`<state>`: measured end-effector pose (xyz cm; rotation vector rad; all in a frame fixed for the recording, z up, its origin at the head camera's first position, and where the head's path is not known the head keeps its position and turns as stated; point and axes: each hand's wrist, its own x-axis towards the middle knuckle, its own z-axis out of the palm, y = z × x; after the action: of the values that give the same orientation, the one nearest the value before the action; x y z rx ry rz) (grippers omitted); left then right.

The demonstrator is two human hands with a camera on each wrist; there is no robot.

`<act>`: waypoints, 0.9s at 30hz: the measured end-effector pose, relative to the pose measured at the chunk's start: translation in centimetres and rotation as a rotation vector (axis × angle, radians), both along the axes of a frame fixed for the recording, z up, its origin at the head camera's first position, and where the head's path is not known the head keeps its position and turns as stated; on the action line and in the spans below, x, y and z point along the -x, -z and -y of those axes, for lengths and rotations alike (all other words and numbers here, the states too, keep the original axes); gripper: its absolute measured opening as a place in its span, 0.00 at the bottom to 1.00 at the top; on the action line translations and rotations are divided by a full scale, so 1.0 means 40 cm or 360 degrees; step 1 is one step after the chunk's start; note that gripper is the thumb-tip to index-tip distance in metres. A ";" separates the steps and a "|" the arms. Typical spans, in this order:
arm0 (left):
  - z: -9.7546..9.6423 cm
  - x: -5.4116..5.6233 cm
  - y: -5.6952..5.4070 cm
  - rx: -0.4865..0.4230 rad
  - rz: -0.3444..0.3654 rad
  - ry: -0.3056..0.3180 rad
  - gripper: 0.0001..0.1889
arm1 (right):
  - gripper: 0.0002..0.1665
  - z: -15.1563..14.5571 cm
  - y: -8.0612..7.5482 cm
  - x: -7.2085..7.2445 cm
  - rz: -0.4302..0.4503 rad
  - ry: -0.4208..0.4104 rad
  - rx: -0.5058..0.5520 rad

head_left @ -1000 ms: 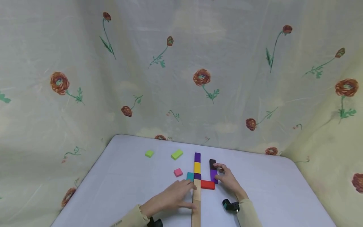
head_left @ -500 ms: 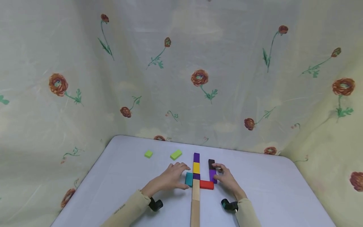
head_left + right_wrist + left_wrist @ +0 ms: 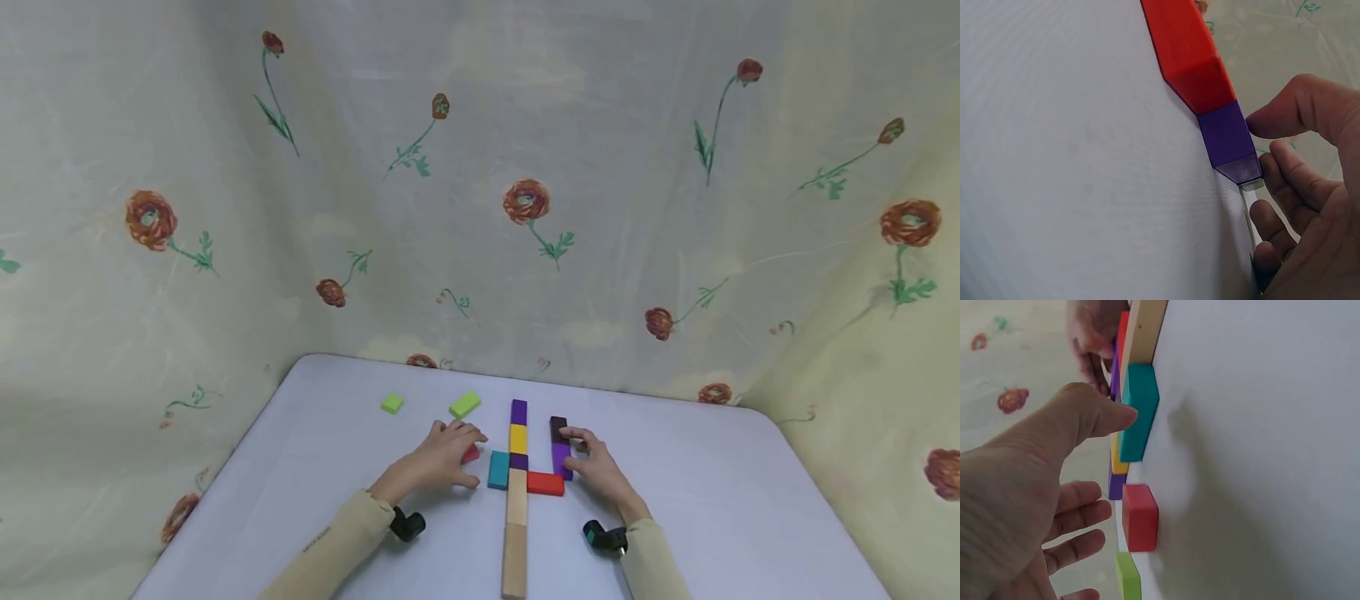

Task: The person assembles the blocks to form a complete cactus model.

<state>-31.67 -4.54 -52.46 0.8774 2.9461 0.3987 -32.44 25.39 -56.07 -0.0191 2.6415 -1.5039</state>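
In the head view my left hand (image 3: 431, 460) is over a small pink block (image 3: 470, 453), fingers and thumb spread around it. The left wrist view shows that block (image 3: 1140, 519) on the table, below the fingers and apart from them. The thumb overlaps a teal block (image 3: 1142, 412) there. My right hand (image 3: 602, 473) is at the right side of a purple block (image 3: 562, 461) and a black block (image 3: 558, 428) laid end to end. Its thumb tip meets the purple block's edge in the right wrist view, the other fingers loosely bent. A red block (image 3: 545, 483) abuts the purple one.
A straight row runs away from me: wooden blocks (image 3: 515, 550), a dark purple one, a yellow block (image 3: 518, 438) and a purple end block (image 3: 519, 412). Two lime green blocks (image 3: 465, 405) lie farther back on the left. Flowered cloth (image 3: 480, 250) hangs behind the white table.
My left hand has moved from the wooden row to the teal block, then left to the pink block. The teal block now sits against the row's left side. My right hand has stayed in place.
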 end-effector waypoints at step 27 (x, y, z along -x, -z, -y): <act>0.034 0.039 -0.007 -0.0111 0.0170 -0.0107 0.13 | 0.29 -0.001 0.006 0.006 0.0013 -0.0008 0.0026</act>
<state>-33.25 -5.89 -52.18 0.7406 2.8849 0.5371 -32.68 25.41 -56.30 -0.0211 2.6209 -1.5208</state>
